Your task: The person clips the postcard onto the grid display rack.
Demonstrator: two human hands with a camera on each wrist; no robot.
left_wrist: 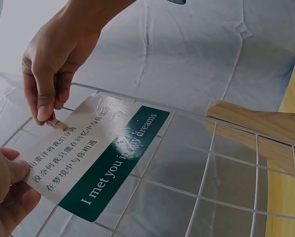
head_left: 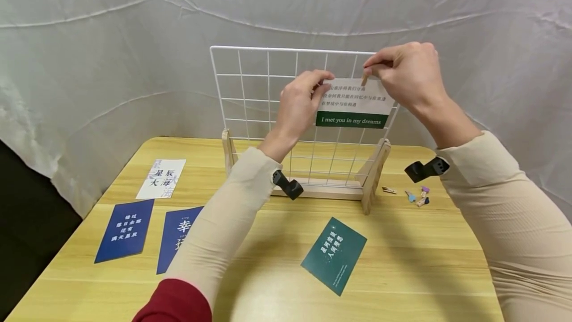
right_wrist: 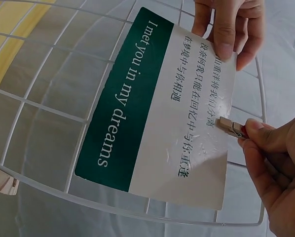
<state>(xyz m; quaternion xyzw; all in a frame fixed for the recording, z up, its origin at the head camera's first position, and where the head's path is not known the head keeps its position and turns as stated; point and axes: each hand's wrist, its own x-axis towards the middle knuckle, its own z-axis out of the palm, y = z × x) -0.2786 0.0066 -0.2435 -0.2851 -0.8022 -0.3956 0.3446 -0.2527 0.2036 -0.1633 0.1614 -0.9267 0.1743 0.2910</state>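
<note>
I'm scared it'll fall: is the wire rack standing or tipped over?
Standing: the wire rack rises above the table between two wooden supports.

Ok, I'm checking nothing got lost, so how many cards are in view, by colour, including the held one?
Blue cards: 2
White card: 1
Green card: 1
White-and-green card, held at the wire grid: 1
Total: 5

I find room to pass low over the table (head_left: 402, 245) between the green card (head_left: 334, 256) and the clothespins (head_left: 422, 202) at right, but the wire grid (head_left: 268, 76) obstructs farther reach, its right wooden leg (head_left: 376, 178) bounding the gap's far end.
</note>
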